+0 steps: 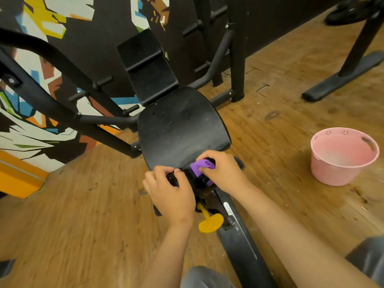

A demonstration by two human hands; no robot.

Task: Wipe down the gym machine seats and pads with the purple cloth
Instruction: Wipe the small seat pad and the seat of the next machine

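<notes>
A black padded seat of a gym machine stands in the middle, with a black back pad rising behind it. My right hand grips the bunched purple cloth against the seat's near front edge. My left hand curls its fingers round the seat's front edge just left of the cloth. Part of the cloth is hidden under my right fingers.
A pink bucket stands on the wooden floor at the right. A yellow adjustment knob sticks out below the seat beside the black base rail. Black frame tubes run at the left, another machine's foot at the upper right.
</notes>
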